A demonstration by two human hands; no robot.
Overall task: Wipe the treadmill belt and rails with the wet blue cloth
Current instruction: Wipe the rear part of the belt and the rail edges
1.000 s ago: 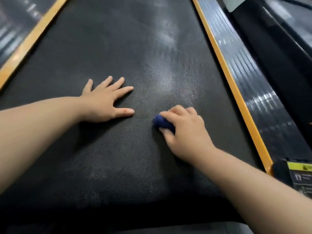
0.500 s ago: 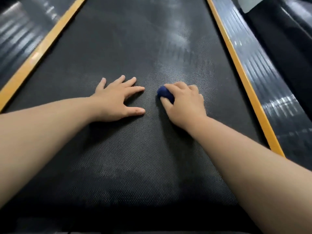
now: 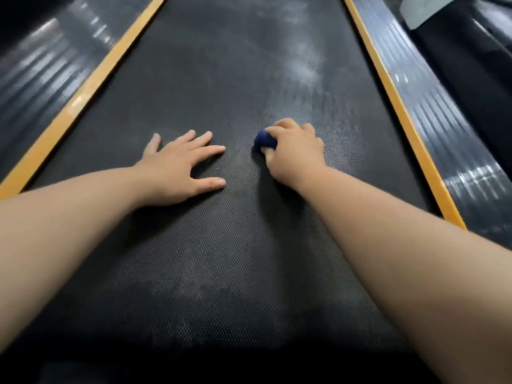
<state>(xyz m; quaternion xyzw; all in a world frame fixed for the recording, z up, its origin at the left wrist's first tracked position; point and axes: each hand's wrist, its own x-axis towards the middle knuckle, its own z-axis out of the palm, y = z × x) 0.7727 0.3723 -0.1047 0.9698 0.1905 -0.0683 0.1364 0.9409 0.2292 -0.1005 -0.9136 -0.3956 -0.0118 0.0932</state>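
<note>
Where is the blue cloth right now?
In the head view the blue cloth is bunched in the right hand, on the belt right of centre, across a gap from the flat left hand.

No text, label, brand or number legible: none on black textured treadmill belt [image 3: 221, 79], none on ribbed grey side rails [image 3: 443, 128] at 3 and 9 o'clock.

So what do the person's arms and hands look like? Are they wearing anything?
Nothing is worn that I can see. The left arm and right arm are bare, with no sleeves in view. The left hand and right hand have no gloves, and no rings, watch or bracelet show.
</note>
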